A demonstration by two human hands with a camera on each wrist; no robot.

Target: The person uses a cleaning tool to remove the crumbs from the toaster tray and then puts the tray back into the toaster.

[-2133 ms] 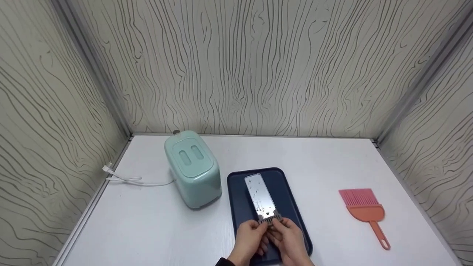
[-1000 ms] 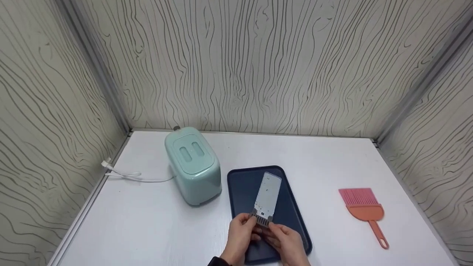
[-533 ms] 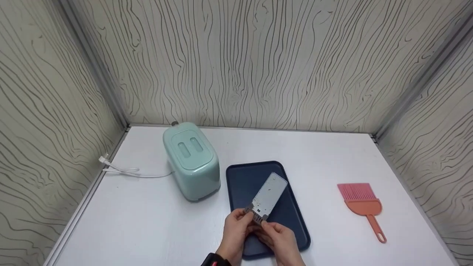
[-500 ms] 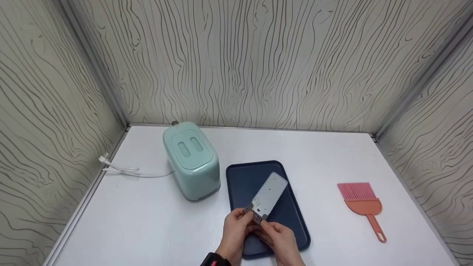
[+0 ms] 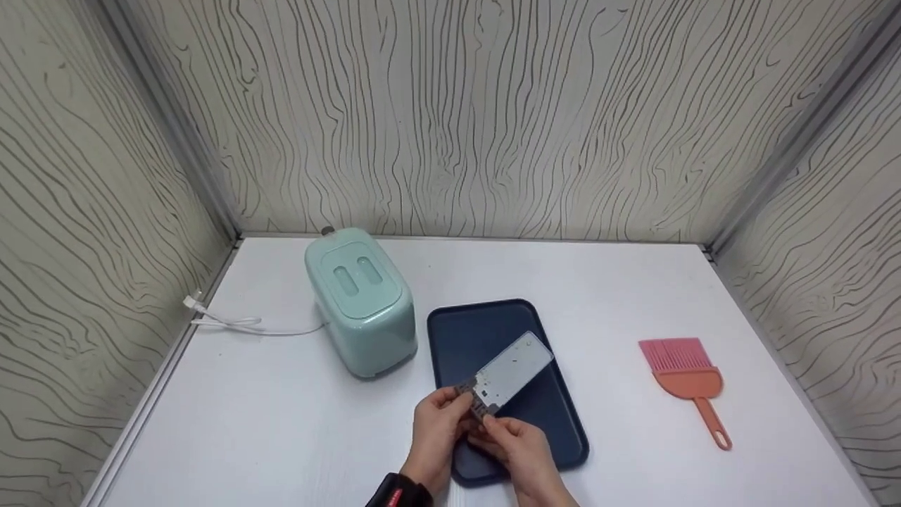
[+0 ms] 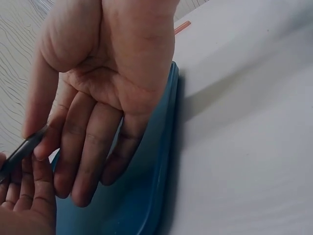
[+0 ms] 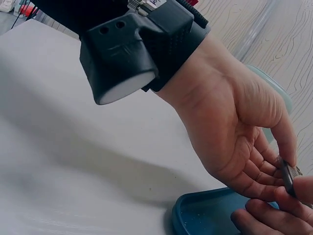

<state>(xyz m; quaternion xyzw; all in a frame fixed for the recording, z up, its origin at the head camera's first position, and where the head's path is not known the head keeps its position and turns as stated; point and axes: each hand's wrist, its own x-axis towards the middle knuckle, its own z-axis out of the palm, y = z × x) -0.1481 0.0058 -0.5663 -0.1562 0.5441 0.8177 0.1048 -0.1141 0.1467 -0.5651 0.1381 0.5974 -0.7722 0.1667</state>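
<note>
Both hands hold a metal toaster crumb tray [image 5: 515,370] over a dark blue tray [image 5: 486,305]. Grey dark specks and small marks dot its pale flat plate, which points away to the right. My left hand [image 5: 436,438] pinches the left part of its slotted grey end, thumb on top. On that end's right part, my right hand [image 5: 522,454] pinches with thumb and fingers. In the left wrist view the crumb tray shows as a thin dark edge [image 6: 23,151] beside the right hand's thumb; my right hand's other fingers [image 6: 93,147] extend loosely below.
A mint-green toaster [image 5: 362,303] stands left of the blue tray, its white cord [image 5: 243,325] running to the left edge. An orange dustpan-shaped brush with pink bristles [image 5: 683,373] lies on the white table [image 5: 295,422] at right. Wood-grain panels [image 5: 450,120] enclose the table.
The crumb tray has turned clockwise, its far end swinging from upper left to the right. Both hands have shifted slightly left, keeping their pinch. The head view has tilted down slightly.
</note>
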